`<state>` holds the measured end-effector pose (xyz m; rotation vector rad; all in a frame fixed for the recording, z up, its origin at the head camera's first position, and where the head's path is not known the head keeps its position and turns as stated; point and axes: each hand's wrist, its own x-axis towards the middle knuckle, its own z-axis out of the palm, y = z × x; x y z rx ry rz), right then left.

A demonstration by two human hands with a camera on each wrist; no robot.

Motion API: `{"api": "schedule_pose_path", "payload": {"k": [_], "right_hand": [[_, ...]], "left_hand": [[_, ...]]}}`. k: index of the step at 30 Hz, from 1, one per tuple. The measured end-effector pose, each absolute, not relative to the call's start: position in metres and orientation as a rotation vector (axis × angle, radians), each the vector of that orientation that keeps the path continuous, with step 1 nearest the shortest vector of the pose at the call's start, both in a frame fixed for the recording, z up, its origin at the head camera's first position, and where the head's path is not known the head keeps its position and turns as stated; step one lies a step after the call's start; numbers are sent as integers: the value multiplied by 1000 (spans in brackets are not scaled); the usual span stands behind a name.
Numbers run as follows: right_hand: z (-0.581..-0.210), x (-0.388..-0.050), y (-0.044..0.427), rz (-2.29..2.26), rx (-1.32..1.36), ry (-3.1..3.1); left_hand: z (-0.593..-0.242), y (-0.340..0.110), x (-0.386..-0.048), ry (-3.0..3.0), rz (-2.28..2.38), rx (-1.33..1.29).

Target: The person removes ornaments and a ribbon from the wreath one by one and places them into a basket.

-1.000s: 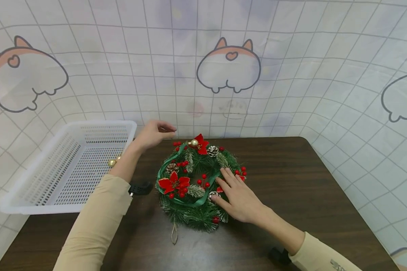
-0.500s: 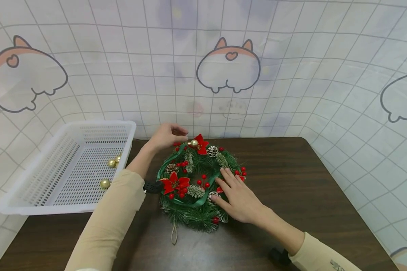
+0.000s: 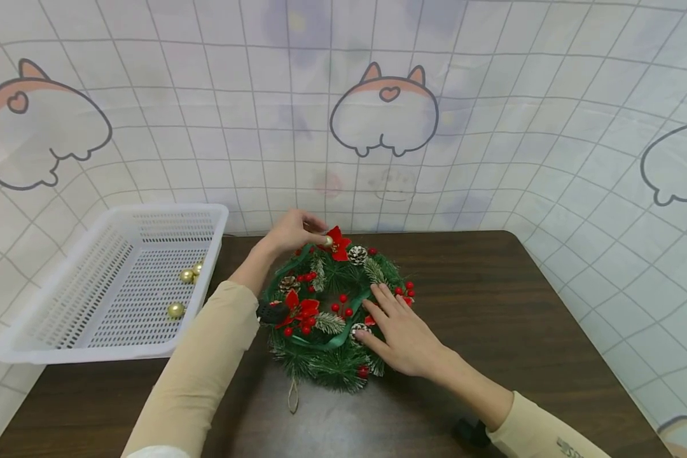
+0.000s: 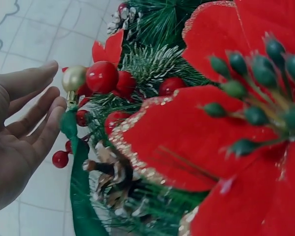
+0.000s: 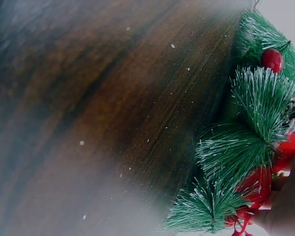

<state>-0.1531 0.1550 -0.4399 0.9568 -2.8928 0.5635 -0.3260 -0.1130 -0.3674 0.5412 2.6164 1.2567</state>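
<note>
A green Christmas wreath (image 3: pixel 326 367) lies on the table, with red poinsettias (image 3: pixel 302 308), pine cones (image 3: pixel 357 256), red berries and a green ribbon (image 3: pixel 336 343) on it. A small gold ball ornament (image 4: pixel 74 78) sits at the wreath's far left part, where the ribbon's end meets it. Beside this ball is my left hand (image 3: pixel 295 231); its thumb and fingers are spread apart around the ball's side in the left wrist view. Whether they touch it I cannot tell. My right hand (image 3: pixel 403 334) rests with straight fingers on the right side of the wreath.
A white plastic basket (image 3: pixel 46 318) stands on the left, with several gold balls (image 3: pixel 175 310) inside. The dark wooden table (image 3: pixel 492 299) ends at a grid-patterned cloth (image 3: pixel 469 178) behind. A twine loop (image 3: pixel 293 395) sticks out from the wreath's front.
My left hand has moved right from near the basket to the gold ball at the wreath's far side. The right hand has stayed in place on the wreath.
</note>
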Motion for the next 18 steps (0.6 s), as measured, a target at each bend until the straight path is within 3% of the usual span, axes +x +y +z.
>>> {"api": "schedule_pose_path", "payload": {"k": [18], "right_hand": [[-440,-153,154,565,966,-2889]], "left_hand": [[-379,-113,-327,2609,1268,550]]}}
